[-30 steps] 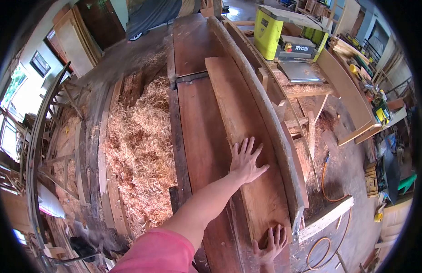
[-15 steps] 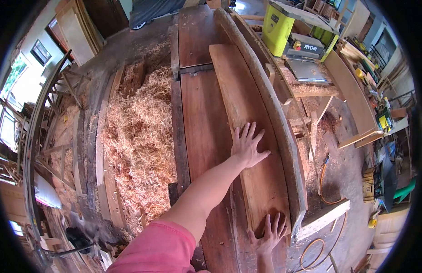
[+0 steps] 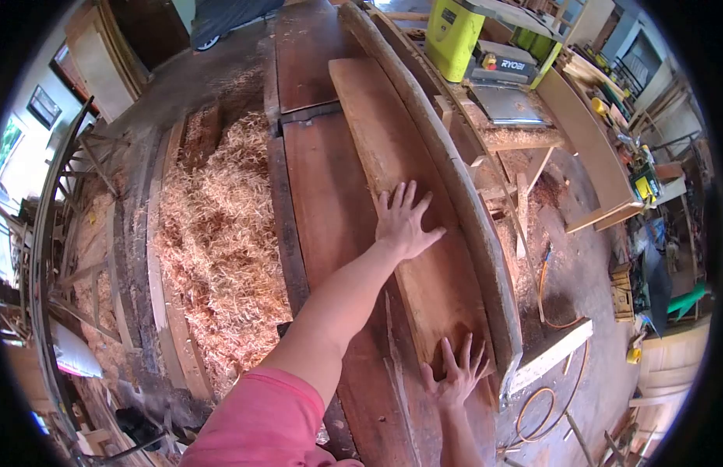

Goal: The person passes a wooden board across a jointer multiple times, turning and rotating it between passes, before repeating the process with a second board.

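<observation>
a light wooden plank (image 3: 392, 179) is lain along the dark jointer bed (image 3: 330, 202), against the long fence (image 3: 462, 202). it is pressed flat by the left hand (image 3: 402, 223) mid-board and the right hand (image 3: 455, 373) at its near end, fingers spread wide, gripping nothing. a feeding step is judged in hand; steady downward pressure is called for next.

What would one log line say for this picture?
left hand: flat on plank | right hand: flat on plank's near end | shavings: piled beside

Soft daylight fills the workshop, brightest at the blown-out window (image 3: 7, 148) on the left. Shadows are faint and diffuse. Strong fisheye distortion bends straight edges, and a black vignette rings the frame. The centre stays sharp; the margins smear slightly.
</observation>
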Tool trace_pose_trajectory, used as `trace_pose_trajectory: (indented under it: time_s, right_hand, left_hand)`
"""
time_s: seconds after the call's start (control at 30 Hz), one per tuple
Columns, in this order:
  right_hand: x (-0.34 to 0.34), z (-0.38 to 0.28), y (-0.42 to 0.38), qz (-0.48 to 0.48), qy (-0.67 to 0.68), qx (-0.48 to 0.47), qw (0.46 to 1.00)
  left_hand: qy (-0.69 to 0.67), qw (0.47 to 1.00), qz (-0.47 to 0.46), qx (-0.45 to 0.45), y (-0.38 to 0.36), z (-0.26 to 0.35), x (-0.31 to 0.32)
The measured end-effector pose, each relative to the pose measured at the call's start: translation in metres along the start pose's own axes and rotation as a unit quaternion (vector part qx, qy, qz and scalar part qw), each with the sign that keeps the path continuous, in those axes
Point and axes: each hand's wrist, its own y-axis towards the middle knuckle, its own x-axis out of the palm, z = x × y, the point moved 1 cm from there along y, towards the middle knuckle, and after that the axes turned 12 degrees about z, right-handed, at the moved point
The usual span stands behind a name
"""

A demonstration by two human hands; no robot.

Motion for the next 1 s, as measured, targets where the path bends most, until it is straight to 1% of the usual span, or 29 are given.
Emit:
trace_pose_trajectory:
  time_s: [0.07, 0.43, 0.57, 0.7, 0.73, 0.8, 0.83, 0.9, 1.0]
  right_hand:
    - [0.004, -0.004, 0.006, 0.008, -0.001, 0.005, 1.0]
    - [0.018, -0.025, 0.044, 0.021, -0.005, 0.013, 1.0]
    - [0.027, -0.031, 0.058, 0.039, -0.014, 0.0, 0.999]
    - [0.03, -0.039, 0.073, 0.035, -0.003, 0.003, 0.999]
    - [0.031, -0.039, 0.078, 0.037, 0.001, 0.002, 0.999]
    - [0.034, -0.041, 0.083, 0.035, 0.008, 0.01, 0.999]
    - [0.036, -0.042, 0.085, 0.046, 0.016, 0.012, 0.999]
    - [0.041, -0.044, 0.09, 0.066, 0.032, 0.013, 0.997]
    - [0.043, -0.051, 0.102, 0.063, 0.039, 0.018, 0.997]
  left_hand:
    - [0.005, 1.0, 0.016, 0.004, 0.005, -0.005, 0.004]
    - [0.027, 0.999, 0.018, 0.009, 0.04, -0.031, 0.009]
    - [0.035, 0.999, 0.023, 0.015, 0.053, -0.039, 0.006]
    - [-0.011, 0.999, 0.043, 0.003, 0.065, -0.049, 0.01]
    - [0.002, 0.998, 0.064, 0.009, 0.068, -0.05, 0.012]
    - [-0.033, 0.991, 0.122, 0.032, 0.073, -0.059, 0.022]
    - [-0.026, 0.995, 0.096, 0.024, 0.077, -0.06, 0.022]
    - [0.005, 0.995, 0.096, 0.035, 0.076, -0.058, 0.026]
    - [0.001, 0.995, 0.079, 0.066, 0.044, -0.037, 0.022]
